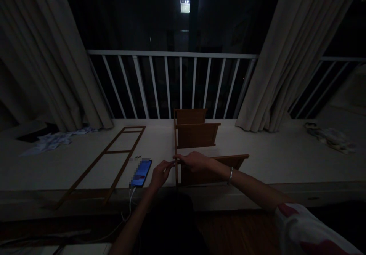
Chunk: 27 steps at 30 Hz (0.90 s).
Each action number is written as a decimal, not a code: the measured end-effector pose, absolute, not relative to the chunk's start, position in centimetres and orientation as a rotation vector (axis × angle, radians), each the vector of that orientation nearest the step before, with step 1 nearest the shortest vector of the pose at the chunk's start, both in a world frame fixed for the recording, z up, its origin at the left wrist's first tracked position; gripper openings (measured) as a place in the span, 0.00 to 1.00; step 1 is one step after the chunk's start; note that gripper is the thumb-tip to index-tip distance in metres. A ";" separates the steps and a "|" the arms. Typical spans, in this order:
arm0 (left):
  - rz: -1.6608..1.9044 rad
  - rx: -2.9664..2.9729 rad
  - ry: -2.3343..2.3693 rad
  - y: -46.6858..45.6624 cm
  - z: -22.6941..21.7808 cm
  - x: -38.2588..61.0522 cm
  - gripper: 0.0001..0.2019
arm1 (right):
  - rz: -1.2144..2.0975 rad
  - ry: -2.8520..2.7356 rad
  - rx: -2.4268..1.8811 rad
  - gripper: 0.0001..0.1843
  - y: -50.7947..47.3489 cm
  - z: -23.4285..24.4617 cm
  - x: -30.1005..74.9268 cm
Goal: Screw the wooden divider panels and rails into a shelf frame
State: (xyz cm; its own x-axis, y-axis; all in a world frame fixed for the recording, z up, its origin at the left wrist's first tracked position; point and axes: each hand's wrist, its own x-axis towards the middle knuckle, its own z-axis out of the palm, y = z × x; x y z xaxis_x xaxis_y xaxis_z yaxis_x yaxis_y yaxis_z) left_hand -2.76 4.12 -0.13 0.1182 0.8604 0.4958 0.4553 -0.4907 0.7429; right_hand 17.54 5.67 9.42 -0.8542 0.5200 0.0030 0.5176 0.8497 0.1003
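A brown wooden shelf frame lies on the pale ledge in front of me, with a long narrow side rail (176, 138) and several wooden boards (197, 136) standing out to its right. My right hand (196, 161) is closed at the near part of the rail, above the nearest board (233, 163), its fingertips on the rail. From the other side, my left hand (160, 174) meets the rail with fingers pinched. Something small and thin shows at its fingertips, too dark to name. A ladder-like wooden frame (117, 151) lies farther left.
A lit phone (142, 173) with a white cable (130, 201) lies beside my left hand. Papers (54, 140) are at the far left of the ledge (265, 159), a crumpled cloth (330, 137) at the right. Curtains (274, 56) and a white railing (171, 54) stand behind.
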 end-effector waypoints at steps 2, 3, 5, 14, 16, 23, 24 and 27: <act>1.383 1.908 1.286 3.5 -0.5 -2.2 0.09 | 0.159 3.008 0.834 0.38 5.8 9.3 17.5; 1.403 1.874 1.296 3.1 -0.6 -1.9 0.09 | 0.157 3.014 0.828 0.38 5.8 9.3 17.5; 1.438 1.820 1.318 2.2 -0.7 -1.3 0.09 | 0.157 3.019 0.818 0.37 5.9 9.1 17.5; 1.480 1.778 1.489 0.0 -0.3 -0.1 0.14 | 0.174 3.003 0.834 0.40 6.1 8.9 17.7; 1.499 1.756 1.550 -0.5 -0.1 0.1 0.16 | 0.157 2.995 0.848 0.39 6.1 9.1 17.7; 1.504 1.770 1.614 -2.2 1.7 0.6 0.13 | 0.085 2.988 0.870 0.38 5.7 9.6 17.7; 1.501 1.806 1.617 -2.4 2.1 0.6 0.11 | 0.078 2.989 0.870 0.38 5.6 9.6 17.7; 1.481 1.910 1.582 -2.6 3.4 0.4 0.08 | 0.058 2.988 0.862 0.38 5.5 9.8 17.7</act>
